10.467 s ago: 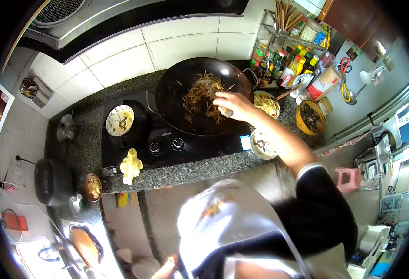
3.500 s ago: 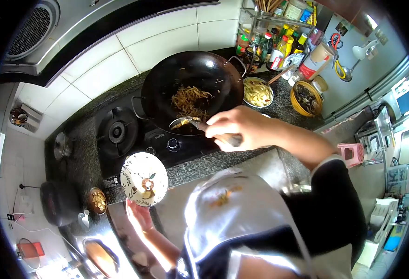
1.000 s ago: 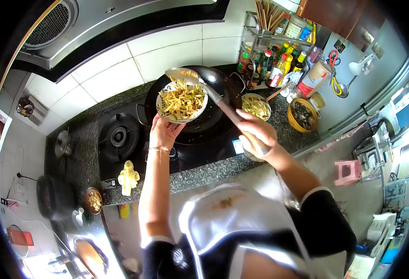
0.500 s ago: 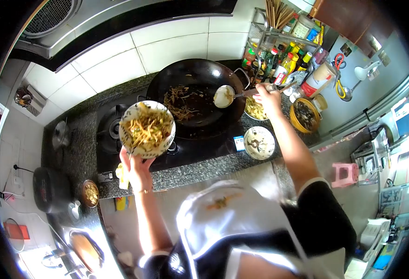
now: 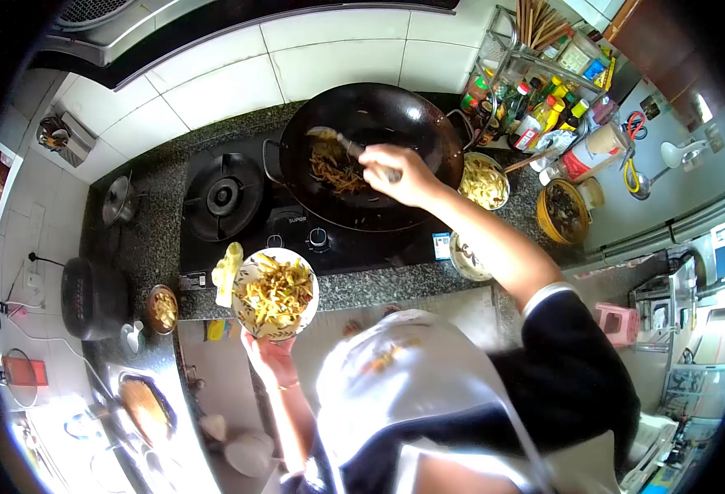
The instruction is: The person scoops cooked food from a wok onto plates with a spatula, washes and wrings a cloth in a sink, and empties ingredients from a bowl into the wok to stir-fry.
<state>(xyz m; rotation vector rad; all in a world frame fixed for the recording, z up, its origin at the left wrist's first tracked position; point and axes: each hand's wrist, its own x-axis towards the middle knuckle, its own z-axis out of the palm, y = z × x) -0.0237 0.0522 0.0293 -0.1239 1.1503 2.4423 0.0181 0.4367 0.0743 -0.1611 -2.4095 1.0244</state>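
Observation:
My left hand (image 5: 273,359) holds a white patterned bowl (image 5: 245,317) from below, in front of the stove's front edge. Shredded food (image 5: 278,292) fills the bowl. My right hand (image 5: 402,173) grips the handle of a metal ladle (image 5: 349,146) over the dark wok (image 5: 379,216). The head of the ladle is down in the wok, at its left side, against a small heap of browned shreds (image 5: 337,175). The wok sits on the right side of the black stove (image 5: 362,257).
Left of the wok is a bare burner (image 5: 224,196). A yellow cloth (image 5: 227,273) lies at the stove's front edge. On the right are a bowl of pale food (image 5: 484,181), a patterned bowl (image 5: 468,262), a yellow basket (image 5: 562,211) and a bottle rack (image 5: 535,59).
The shreds went from the wok into the bowl, which my left hand has since drawn back towards me. The ladle has moved from the wok's right side to its left side.

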